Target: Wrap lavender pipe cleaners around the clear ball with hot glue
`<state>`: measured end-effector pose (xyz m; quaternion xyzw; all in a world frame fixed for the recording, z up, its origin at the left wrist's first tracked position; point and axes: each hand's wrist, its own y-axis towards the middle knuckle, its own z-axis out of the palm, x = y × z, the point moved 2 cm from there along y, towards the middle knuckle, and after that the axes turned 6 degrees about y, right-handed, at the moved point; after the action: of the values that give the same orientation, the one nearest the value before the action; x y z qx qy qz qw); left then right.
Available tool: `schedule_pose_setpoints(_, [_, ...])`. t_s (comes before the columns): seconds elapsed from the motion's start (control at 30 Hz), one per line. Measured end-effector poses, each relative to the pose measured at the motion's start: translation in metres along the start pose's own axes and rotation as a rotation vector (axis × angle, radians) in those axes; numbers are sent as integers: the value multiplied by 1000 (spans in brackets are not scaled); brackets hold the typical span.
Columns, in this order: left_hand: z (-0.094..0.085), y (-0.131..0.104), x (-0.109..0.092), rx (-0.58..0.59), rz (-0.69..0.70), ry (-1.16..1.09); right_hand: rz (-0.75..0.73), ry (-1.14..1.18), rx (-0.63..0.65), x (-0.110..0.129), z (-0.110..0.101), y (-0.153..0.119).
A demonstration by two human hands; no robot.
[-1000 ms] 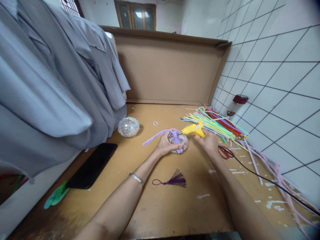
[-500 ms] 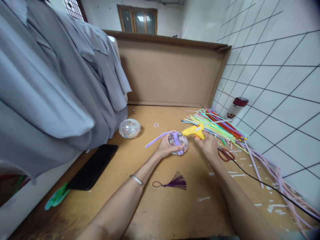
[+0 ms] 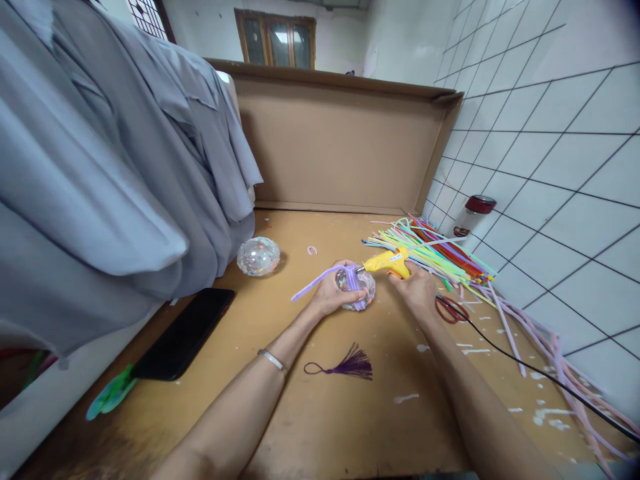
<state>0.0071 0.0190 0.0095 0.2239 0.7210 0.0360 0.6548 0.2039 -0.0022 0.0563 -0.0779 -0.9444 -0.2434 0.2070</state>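
Note:
My left hand (image 3: 333, 293) is closed round a clear, speckled round bowl-like piece (image 3: 369, 288), thumb across its front. Strips of purple pipe cleaner (image 3: 354, 283) lie side by side over this piece, and one loose end sticks out to the left past my hand. In my right hand (image 3: 417, 287) is a yellow glue gun (image 3: 387, 262), its nozzle pointing left and meeting the top of the purple strips, touching or very close. A dark purple tassel (image 3: 353, 363) with a loop lies on the table nearer to me.
Another clear bowl-like piece (image 3: 259, 257) stands at the left, behind a black phone (image 3: 185, 333). Colourful pipe cleaners (image 3: 435, 250), red-handled scissors (image 3: 453, 309) and a red-lidded jar (image 3: 473, 215) are on the right. A black cord (image 3: 520, 363) runs across the right side. Grey cloth (image 3: 125, 167) hangs at left.
Almost nothing differs. Both hands, the glue gun and the piece with purple strips hold the same position, with only a very slight shift of the view.

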Motion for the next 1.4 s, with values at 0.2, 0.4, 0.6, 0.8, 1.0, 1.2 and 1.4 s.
schedule_pose_setpoints(0.2, [0, 0, -2, -8, -11, 5, 22, -25, -15, -2, -1, 1])
schedule_pose_setpoints(0.4, [-1, -1, -3, 0, 5, 21, 11, -9, -30, -3, -1, 1])
schedule_pose_setpoints(0.6, [0, 0, -2, 6, 27, 20, -34, -1, -63, -3, -2, 1])
schedule_pose_setpoints(0.8, [0, 0, -2, 17, 11, 39, -53, 9, -79, -4, -2, 1])
schedule_pose_setpoints(1.0, [0, -1, -2, 5, 8, 14, -53, -8, -80, -3, -2, 0])
schedule_pose_setpoints(1.2, [0, -1, -4, 13, 11, 35, -40, -17, -70, -2, -4, 1])
schedule_pose_setpoints(1.4, [0, 0, 0, 9, 10, 19, -15, -52, -31, -2, 0, 0])
